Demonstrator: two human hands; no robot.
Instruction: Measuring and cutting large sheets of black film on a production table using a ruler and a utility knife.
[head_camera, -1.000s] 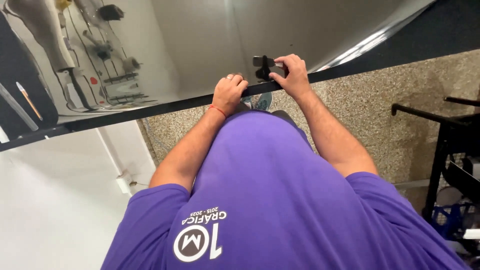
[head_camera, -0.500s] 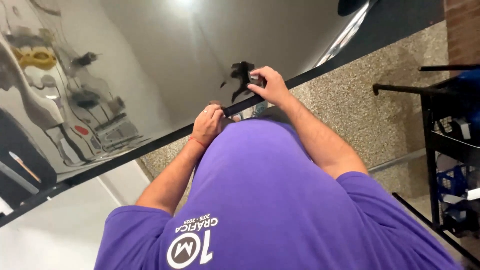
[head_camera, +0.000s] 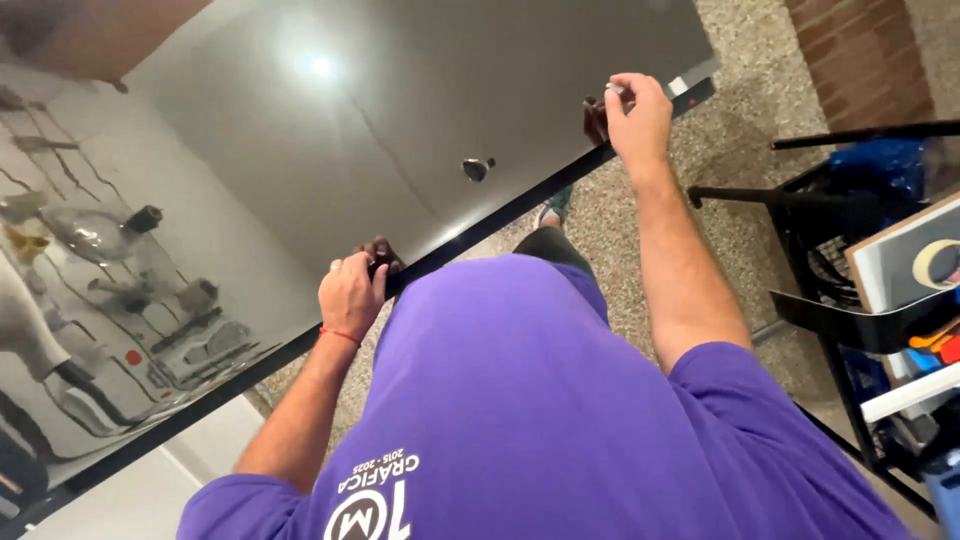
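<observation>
panel: large glossy mirror-like sheet (head_camera: 400, 130) with a dark edge, lying flat at waist height in front of the person; surface reflects ceiling light and room clutter
panel edge: runs diagonally from lower left to upper right, both hands on it, well apart
left hand: (head_camera: 352, 295) curled over the near edge, fingers wrapped onto the top face, thumb side toward the body; closed grip on the edge; red string on the wrist
right hand: (head_camera: 636, 118) out at arm's length near the far right corner, fingers bunched and pinched on the edge; a small pale bit shows at the fingertips, can't tell what it is
small fitting: dark round knob-like piece (head_camera: 477, 168) on the sheet surface between the two hands, touched by neither
floor: speckled stone (head_camera: 720, 190) under the panel edge, a shoe visible below
right side: black metal rack (head_camera: 830, 250) with blue and orange items, a framed board leaning in it
body: purple t-shirt (head_camera: 540, 420) fills the lower frame
</observation>
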